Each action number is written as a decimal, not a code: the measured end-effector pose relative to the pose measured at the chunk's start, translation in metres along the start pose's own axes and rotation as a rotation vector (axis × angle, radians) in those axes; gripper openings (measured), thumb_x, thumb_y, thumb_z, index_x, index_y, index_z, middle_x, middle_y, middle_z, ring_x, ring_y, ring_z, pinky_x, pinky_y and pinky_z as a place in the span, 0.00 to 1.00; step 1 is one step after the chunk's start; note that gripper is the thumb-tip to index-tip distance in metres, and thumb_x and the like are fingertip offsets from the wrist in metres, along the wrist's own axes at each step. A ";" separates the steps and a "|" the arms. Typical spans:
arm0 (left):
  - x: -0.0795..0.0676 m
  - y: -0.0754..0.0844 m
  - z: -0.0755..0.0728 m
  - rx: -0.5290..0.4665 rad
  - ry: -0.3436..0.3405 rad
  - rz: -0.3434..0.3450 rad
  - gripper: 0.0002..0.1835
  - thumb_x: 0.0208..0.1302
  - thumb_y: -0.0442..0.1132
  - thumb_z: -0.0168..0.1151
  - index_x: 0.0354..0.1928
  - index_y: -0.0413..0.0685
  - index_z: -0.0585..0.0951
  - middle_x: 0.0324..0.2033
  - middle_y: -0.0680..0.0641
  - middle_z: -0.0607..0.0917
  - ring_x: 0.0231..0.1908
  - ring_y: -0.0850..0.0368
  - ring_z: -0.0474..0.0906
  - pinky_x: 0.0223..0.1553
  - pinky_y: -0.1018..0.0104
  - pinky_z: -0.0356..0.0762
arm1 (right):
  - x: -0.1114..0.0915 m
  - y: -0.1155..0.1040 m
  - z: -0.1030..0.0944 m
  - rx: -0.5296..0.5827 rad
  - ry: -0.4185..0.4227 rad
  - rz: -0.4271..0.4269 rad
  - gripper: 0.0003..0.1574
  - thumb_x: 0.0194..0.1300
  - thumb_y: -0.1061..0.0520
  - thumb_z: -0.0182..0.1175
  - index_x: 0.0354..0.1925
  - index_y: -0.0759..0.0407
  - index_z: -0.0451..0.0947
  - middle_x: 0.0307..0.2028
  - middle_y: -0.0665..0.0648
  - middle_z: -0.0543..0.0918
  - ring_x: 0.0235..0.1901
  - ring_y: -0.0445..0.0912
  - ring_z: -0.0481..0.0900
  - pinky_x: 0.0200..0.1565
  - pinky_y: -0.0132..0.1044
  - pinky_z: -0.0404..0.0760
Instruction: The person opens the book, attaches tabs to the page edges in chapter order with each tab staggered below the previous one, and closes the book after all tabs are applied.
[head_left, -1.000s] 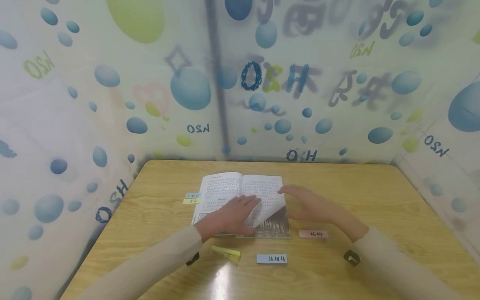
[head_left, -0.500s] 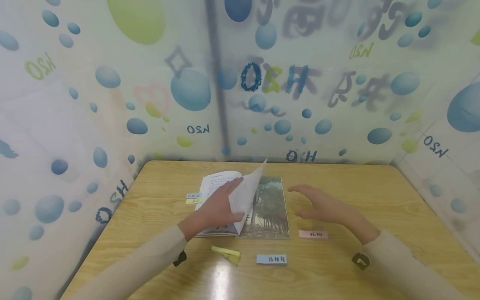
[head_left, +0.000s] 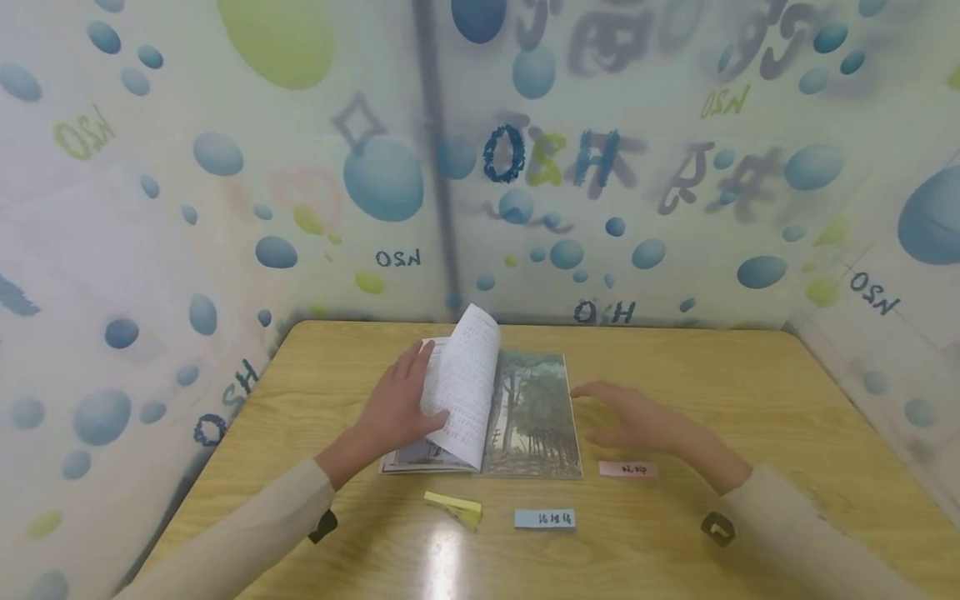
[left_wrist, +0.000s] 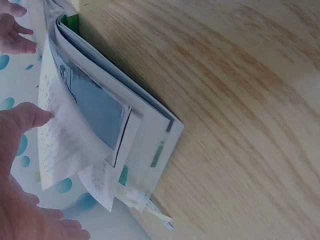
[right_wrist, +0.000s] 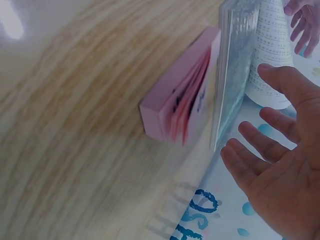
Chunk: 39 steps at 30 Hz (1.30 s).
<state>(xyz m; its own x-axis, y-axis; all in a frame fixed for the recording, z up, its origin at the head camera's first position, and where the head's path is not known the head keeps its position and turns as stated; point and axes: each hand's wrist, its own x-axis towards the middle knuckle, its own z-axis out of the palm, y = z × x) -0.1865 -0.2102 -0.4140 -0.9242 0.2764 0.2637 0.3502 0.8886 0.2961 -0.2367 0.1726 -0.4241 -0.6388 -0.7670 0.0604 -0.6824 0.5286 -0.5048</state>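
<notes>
An open book lies on the table, its right side showing a full-page picture of trees. Printed pages stand curled up near the spine and lean left. My left hand is over the book's left half with fingers extended; in the left wrist view its thumb touches or nearly touches the raised page. Beside the book's right edge hovers my right hand, fingers loosely spread and holding nothing. Below that hand is a pink sticky-note pad with writing on it.
In front of the book lie a yellow sticky-note pad with lifted leaves and a blue sticky-note pad. Paper tabs stick out of the book's left side. A patterned curtain encloses the wooden table.
My left hand has swept left, and the right-hand pages have lifted and turned over toward the left, uncovering the tree picture. My right hand has stayed by the book's right edge.
</notes>
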 end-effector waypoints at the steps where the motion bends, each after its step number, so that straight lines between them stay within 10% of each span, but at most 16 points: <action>1: -0.001 -0.001 0.000 0.017 0.006 0.006 0.56 0.56 0.47 0.76 0.76 0.29 0.54 0.73 0.27 0.59 0.71 0.30 0.56 0.70 0.40 0.55 | 0.000 0.000 0.002 0.001 -0.007 0.002 0.37 0.65 0.59 0.70 0.68 0.68 0.69 0.64 0.64 0.75 0.64 0.61 0.71 0.63 0.57 0.71; 8: -0.004 -0.002 0.008 0.047 0.035 0.152 0.46 0.58 0.42 0.72 0.76 0.39 0.62 0.73 0.27 0.59 0.70 0.24 0.54 0.67 0.32 0.55 | 0.002 -0.003 0.013 0.018 -0.044 0.012 0.36 0.65 0.59 0.69 0.67 0.67 0.69 0.64 0.63 0.75 0.65 0.60 0.70 0.65 0.56 0.69; 14: -0.001 0.010 0.023 0.017 -0.125 0.317 0.36 0.64 0.41 0.64 0.74 0.46 0.68 0.75 0.34 0.59 0.72 0.25 0.50 0.65 0.28 0.55 | 0.009 -0.005 0.024 0.019 -0.060 -0.015 0.38 0.66 0.54 0.71 0.68 0.63 0.70 0.65 0.59 0.75 0.65 0.55 0.70 0.66 0.53 0.68; 21: 0.002 0.024 0.035 0.033 -0.321 0.305 0.32 0.73 0.48 0.57 0.76 0.50 0.67 0.77 0.39 0.55 0.74 0.29 0.45 0.68 0.31 0.50 | 0.018 -0.017 0.034 -0.030 -0.097 -0.023 0.38 0.64 0.49 0.71 0.69 0.55 0.72 0.68 0.55 0.72 0.67 0.51 0.68 0.67 0.50 0.66; 39: 0.001 0.029 0.038 0.136 -0.438 0.188 0.36 0.75 0.61 0.51 0.79 0.55 0.62 0.79 0.49 0.53 0.74 0.30 0.44 0.68 0.33 0.52 | 0.027 -0.029 0.037 -0.006 -0.191 -0.014 0.48 0.55 0.43 0.76 0.71 0.51 0.71 0.76 0.57 0.61 0.73 0.55 0.58 0.71 0.53 0.56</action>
<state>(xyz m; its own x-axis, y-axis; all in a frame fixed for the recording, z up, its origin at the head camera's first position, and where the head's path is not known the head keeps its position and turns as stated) -0.1836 -0.1707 -0.4397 -0.8344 0.5382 -0.1184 0.5208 0.8404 0.1501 -0.2209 0.1234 -0.4401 -0.5504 -0.8292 -0.0977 -0.6932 0.5190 -0.5000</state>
